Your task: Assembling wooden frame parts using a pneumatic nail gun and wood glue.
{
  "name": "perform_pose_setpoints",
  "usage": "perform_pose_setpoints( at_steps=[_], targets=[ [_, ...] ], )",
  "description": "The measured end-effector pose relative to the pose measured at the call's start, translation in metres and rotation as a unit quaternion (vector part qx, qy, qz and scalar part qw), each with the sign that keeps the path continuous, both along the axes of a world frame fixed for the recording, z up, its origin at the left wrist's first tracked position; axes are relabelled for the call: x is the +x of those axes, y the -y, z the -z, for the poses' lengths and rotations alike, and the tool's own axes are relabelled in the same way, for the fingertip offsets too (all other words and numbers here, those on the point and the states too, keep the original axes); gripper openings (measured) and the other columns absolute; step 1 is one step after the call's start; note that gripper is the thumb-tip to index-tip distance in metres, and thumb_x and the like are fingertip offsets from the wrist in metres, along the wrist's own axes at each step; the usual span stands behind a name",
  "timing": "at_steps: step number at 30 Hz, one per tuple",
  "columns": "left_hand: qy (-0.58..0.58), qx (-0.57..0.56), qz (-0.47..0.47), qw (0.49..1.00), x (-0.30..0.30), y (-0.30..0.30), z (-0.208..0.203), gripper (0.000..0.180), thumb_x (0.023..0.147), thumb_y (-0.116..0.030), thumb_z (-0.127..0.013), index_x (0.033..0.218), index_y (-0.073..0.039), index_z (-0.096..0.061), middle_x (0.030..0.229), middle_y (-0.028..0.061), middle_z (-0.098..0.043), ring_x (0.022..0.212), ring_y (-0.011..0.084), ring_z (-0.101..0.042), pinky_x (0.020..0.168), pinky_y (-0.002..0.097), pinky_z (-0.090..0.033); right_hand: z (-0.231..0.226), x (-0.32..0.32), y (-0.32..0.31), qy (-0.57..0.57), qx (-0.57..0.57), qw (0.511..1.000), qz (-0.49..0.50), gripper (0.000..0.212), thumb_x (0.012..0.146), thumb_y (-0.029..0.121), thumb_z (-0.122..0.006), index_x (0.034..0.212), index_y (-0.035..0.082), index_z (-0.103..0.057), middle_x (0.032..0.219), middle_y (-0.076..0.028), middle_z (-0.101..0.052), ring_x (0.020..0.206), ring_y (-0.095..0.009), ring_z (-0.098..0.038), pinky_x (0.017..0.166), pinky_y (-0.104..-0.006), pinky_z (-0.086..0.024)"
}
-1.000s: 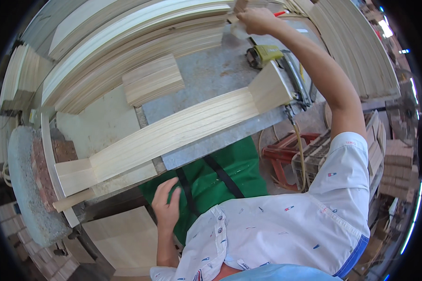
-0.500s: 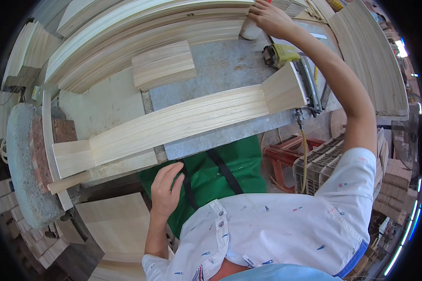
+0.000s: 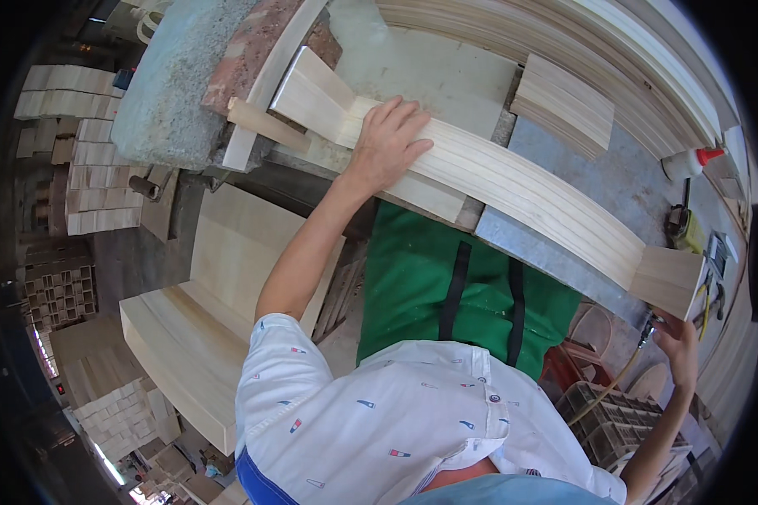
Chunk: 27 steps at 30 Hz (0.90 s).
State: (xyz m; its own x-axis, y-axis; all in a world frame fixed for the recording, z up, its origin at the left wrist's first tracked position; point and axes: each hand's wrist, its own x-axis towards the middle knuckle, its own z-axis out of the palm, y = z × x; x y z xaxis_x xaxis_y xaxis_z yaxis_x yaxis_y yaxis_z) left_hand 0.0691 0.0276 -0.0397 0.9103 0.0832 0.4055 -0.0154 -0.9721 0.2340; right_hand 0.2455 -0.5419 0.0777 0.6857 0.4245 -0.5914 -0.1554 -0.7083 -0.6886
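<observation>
A long pale wooden board (image 3: 522, 181) lies across the workbench, with a short upright end board (image 3: 316, 91) at its left and another end board (image 3: 668, 282) at its right. My left hand (image 3: 385, 145) rests on the long board near the left end, fingers stretched and thumb apart. Beside the lower corner of the right end board is my right hand (image 3: 675, 343); its fingertips are partly hidden there, close to an air hose fitting (image 3: 647, 332). Behind that end board lies a yellow-green and black tool (image 3: 689, 229). A white bottle with a red cap (image 3: 686, 163) stands farther back.
A stack of short boards (image 3: 564, 105) sits on the bench (image 3: 547, 252), before long stacked planks (image 3: 514, 38). Stone and brick blocks (image 3: 181, 93) stand at the left end. Below are a large wooden panel piece (image 3: 177, 337), a crate (image 3: 619, 421) and the hose (image 3: 602, 396).
My right hand has let go of the bottle and come down to the right end board. My left hand has moved onto the long board. The view has turned.
</observation>
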Motion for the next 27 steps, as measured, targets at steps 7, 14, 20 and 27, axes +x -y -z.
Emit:
perform_pose_setpoints(
  at_steps=[7,14,20,27],
  targets=[
    [-0.022,0.05,-0.032,0.998,0.0,-0.025,0.004,0.049,0.088,-0.039,-0.06,0.125,-0.008,-0.055,0.129,0.0128,-0.053,0.126,0.0336,-0.043,0.106,0.0469,-0.028,0.054,-0.011,-0.027,0.176,-0.041,0.979,0.098,0.048,0.091,0.027,-0.066,0.12,-0.009,-0.053,0.108,-0.014,-0.062,0.096,-0.019,-0.06,0.087,-0.0314,-0.046],
    [0.001,0.042,-0.037,0.998,-0.006,-0.052,0.004,0.047,0.087,-0.039,-0.061,0.118,-0.004,-0.058,0.123,0.0135,-0.057,0.12,0.0312,-0.048,0.105,0.0458,-0.03,0.056,-0.013,-0.064,0.214,0.009,0.97,0.119,0.045,0.092,0.028,-0.064,0.116,-0.01,-0.056,0.104,-0.016,-0.063,0.091,-0.021,-0.062,0.083,-0.0332,-0.048],
    [0.0,0.036,-0.032,0.999,-0.005,-0.063,0.002,0.047,0.088,-0.04,-0.061,0.117,-0.003,-0.06,0.124,0.0134,-0.058,0.119,0.0292,-0.049,0.104,0.0441,-0.031,0.058,-0.01,-0.075,0.226,0.016,0.968,0.111,0.05,0.092,0.032,-0.063,0.117,-0.01,-0.055,0.103,-0.016,-0.063,0.091,-0.02,-0.062,0.085,-0.0323,-0.044],
    [0.002,0.024,-0.025,0.999,0.008,-0.072,0.005,0.045,0.085,-0.039,-0.064,0.111,-0.003,-0.062,0.121,0.0136,-0.058,0.116,0.0288,-0.05,0.106,0.0467,-0.029,0.059,-0.005,-0.075,0.235,0.014,0.964,0.124,0.044,0.093,0.026,-0.063,0.119,-0.009,-0.054,0.106,-0.016,-0.062,0.091,-0.02,-0.062,0.082,-0.0322,-0.049]
  ],
)
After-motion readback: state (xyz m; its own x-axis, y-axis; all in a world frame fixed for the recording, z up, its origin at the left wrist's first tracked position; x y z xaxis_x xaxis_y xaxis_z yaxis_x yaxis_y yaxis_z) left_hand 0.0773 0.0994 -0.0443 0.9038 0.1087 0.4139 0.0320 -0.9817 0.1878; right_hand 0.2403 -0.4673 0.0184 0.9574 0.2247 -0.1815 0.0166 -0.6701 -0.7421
